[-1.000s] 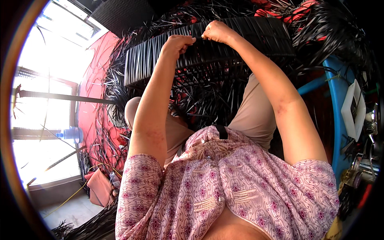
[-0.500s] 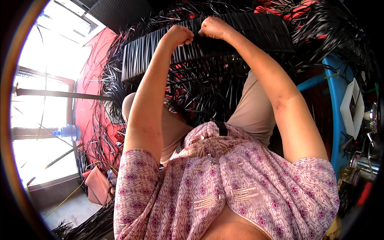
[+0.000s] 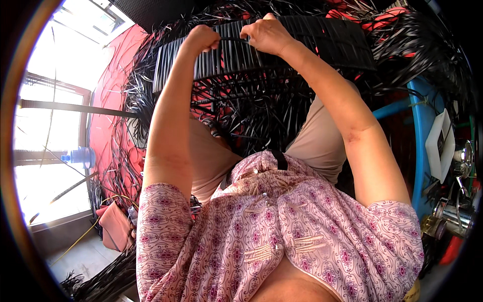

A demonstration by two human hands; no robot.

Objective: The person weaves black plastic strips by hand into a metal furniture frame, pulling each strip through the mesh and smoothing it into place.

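Grip, left hand: fingers of the left hand (image 3: 203,38) are curled and closed on one end of a black strip (image 3: 231,39).
Grip, right hand: thumb and forefinger of the right hand (image 3: 269,36) look pinched together on the other end of this strip; the exact contact is too small to see.
Black strip: it passes between the two hands, in front of the woven panel (image 3: 236,60), closer to its far edge than to its near edge.
Slip risk: if one pinch becomes loose, I think the strip could twist or spring back.
Tangle risk: loose strips (image 3: 246,121) hang below the panel's near edge, so a pulled end may catch among them.
Strip's look: thin, dark, narrow, a little bowed.
Panel's look: long, black, with close ribs; its left end catches the light, and red shows through some gaps.
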